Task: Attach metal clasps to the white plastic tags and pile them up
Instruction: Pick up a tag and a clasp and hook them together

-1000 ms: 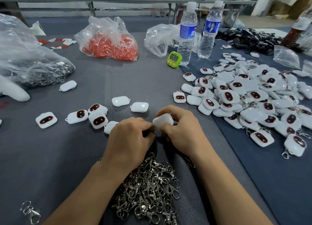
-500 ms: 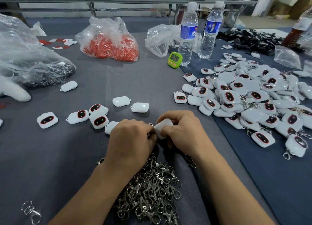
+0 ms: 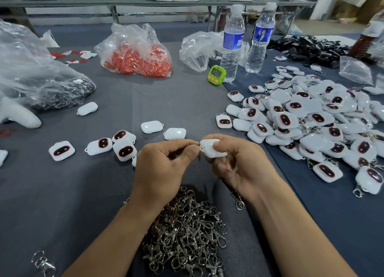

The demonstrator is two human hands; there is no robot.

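Above the heap of silvery metal clasps [image 3: 182, 231], the right hand [image 3: 239, 168] is gripping a small white plastic tag [image 3: 213, 149] by its faces; it looks light, rigid and likely slick. The left hand [image 3: 164, 168] is pinching its corner loop.

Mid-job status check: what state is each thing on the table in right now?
Left hand, pinching a clasp at the held tag's corner.
Right hand, gripping the held tag.
Clasp pile, loose, unattached.
Loose tags, flat, no clasps.
Finished pile, clasps visible on several.
Water bottles, upright, capped.
Timer, display showing digits.
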